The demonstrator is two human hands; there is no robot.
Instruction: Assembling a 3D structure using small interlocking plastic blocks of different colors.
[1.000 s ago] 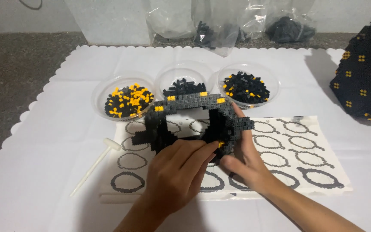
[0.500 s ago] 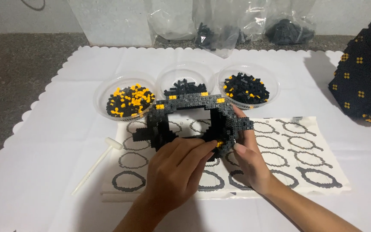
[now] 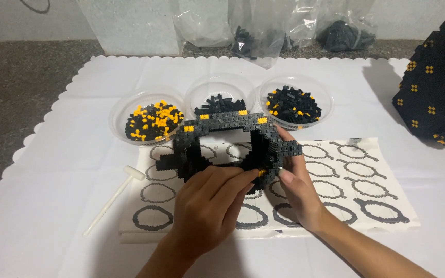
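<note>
A ring-shaped model of small black bricks with a few yellow ones (image 3: 217, 139) stands upright on a printed sheet of ring outlines (image 3: 346, 190). My left hand (image 3: 209, 206) covers the model's near lower side, fingertips pressing on its bottom right part by a yellow brick. Gripping the model's right side is my right hand (image 3: 297, 188), with its fingers wrapped around the edge. The lower front of the model is hidden behind my left hand.
Three clear bowls of loose bricks stand behind the model: black and yellow (image 3: 150, 121), black (image 3: 217, 100), mostly black (image 3: 294, 103). A small white hammer (image 3: 112, 198) lies at the left. A large black studded build (image 3: 439, 92) stands at the right; plastic bags (image 3: 263, 31) at the back.
Both hands stay on the model; my left fingers have shifted slightly along its bottom right edge. The model has barely moved.
</note>
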